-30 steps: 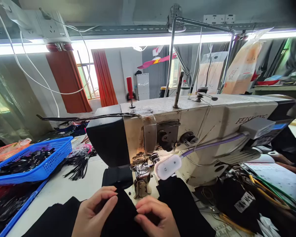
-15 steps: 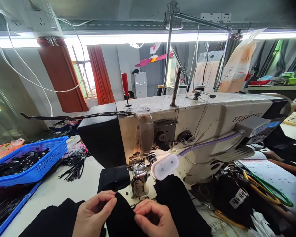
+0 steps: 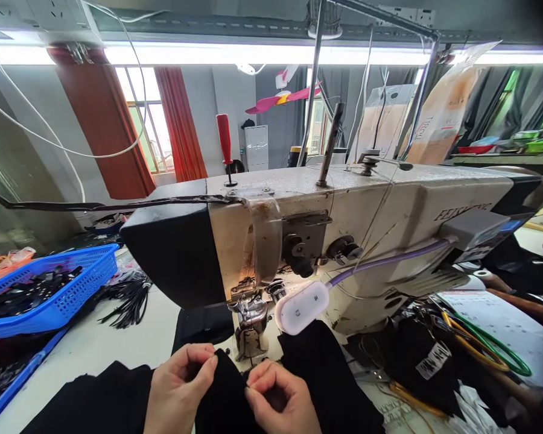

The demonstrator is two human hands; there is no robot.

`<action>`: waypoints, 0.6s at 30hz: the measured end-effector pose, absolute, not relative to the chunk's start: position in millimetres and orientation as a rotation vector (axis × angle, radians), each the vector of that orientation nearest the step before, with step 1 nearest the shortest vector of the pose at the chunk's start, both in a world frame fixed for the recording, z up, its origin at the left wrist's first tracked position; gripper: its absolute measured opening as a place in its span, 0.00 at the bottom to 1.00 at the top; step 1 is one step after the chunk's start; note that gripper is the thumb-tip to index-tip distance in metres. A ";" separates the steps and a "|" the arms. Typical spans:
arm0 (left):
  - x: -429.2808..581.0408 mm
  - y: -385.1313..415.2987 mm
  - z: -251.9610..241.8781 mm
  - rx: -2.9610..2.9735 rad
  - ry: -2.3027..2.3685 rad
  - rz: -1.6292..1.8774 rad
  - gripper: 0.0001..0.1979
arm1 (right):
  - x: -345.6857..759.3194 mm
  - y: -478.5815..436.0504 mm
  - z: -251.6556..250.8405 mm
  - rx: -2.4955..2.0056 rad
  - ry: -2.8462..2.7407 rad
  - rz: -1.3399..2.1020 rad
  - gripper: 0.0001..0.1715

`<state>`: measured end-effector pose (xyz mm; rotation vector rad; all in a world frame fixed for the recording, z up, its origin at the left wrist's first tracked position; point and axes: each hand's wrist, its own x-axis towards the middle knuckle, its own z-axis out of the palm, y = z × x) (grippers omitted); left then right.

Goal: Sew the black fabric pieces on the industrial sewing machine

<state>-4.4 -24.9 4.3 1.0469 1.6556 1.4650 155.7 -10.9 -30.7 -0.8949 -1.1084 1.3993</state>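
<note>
Between my two hands a piece of black fabric (image 3: 224, 392) is stretched, just in front of the sewing machine's needle area. My left hand (image 3: 181, 386) pinches its upper left edge between thumb and forefinger. On the other side, my right hand (image 3: 283, 398) pinches the right edge the same way. Right behind the fabric is the metal presser foot assembly (image 3: 252, 319) of the sewing machine (image 3: 389, 211). More black fabric (image 3: 326, 367) lies to the right of the needle area, and black cloth (image 3: 95, 398) also spreads left of my left hand.
A small white lamp (image 3: 301, 307) hangs low beside the needle. Blue baskets (image 3: 85, 283) with black pieces stand at the left, near a bundle of black strips (image 3: 127, 301). Green-handled scissors (image 3: 493, 346) lie at the right by a paper sheet (image 3: 502, 319). A red-handled screwdriver (image 3: 224, 141) stands on the machine.
The camera view has shifted slightly. Both hands keep their pinch on the black fabric, with little movement against the machine.
</note>
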 end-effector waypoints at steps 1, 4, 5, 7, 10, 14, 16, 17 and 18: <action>-4.2 -21.7 2.0 1.061 1.651 1.456 0.16 | 155.7 -9.9 -32.7 -0.900 -1.098 1.403 0.10; -2.1 -12.2 -2.8 1.104 1.636 1.439 0.15 | 156.6 -6.3 -39.1 -0.905 -1.052 1.423 0.11; -0.3 -9.3 -3.1 1.118 1.632 1.423 0.16 | 157.3 -5.0 -40.8 -0.906 -1.036 1.426 0.11; 5.6 -4.2 -1.2 1.138 1.633 1.393 0.15 | 159.3 -2.3 -43.2 -0.908 -1.006 1.422 0.12; 16.5 4.1 6.6 1.111 1.636 1.412 0.15 | 162.4 1.3 -44.0 -0.895 -0.942 1.426 0.16; 22.2 20.9 18.5 1.026 1.537 1.309 0.15 | 163.3 6.2 -42.3 -0.892 -0.753 1.530 0.22; 19.6 30.7 22.9 1.012 1.504 1.212 0.13 | 162.0 9.2 -41.2 -0.880 -0.714 1.573 0.26; 17.4 35.3 24.6 1.003 1.497 1.173 0.11 | 161.0 10.9 -40.3 -0.872 -0.714 1.587 0.26; 15.0 39.6 25.9 0.989 1.487 1.142 0.11 | 160.0 12.6 -39.0 -0.867 -0.711 1.605 0.26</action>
